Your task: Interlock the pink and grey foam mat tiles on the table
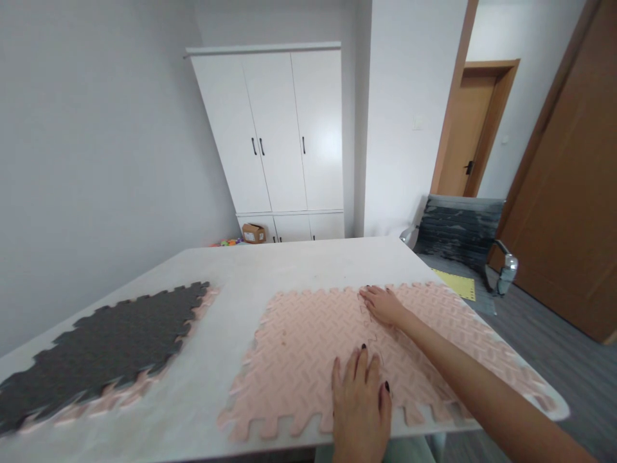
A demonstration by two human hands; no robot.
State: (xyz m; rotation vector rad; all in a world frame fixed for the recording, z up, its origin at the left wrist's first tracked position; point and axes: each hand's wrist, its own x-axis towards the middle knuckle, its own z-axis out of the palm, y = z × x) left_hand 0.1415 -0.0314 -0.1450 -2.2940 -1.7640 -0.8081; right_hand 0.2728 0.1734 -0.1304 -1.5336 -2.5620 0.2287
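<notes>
I am pressing both hands flat, left hand (360,402) and right hand (383,305), fingers spread, along the seam joining two pink foam mats (308,347) near the table's (231,270) front edge; seam appears nearly closed. Grey mat stack (101,347) waiting at left.

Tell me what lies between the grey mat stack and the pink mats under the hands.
In the head view, only bare white table separates the grey mat stack from the pink mats; nothing rests on that strip.

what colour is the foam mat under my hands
Pale pink foam mat with a raised chevron tread, clearest in the head view.
</notes>
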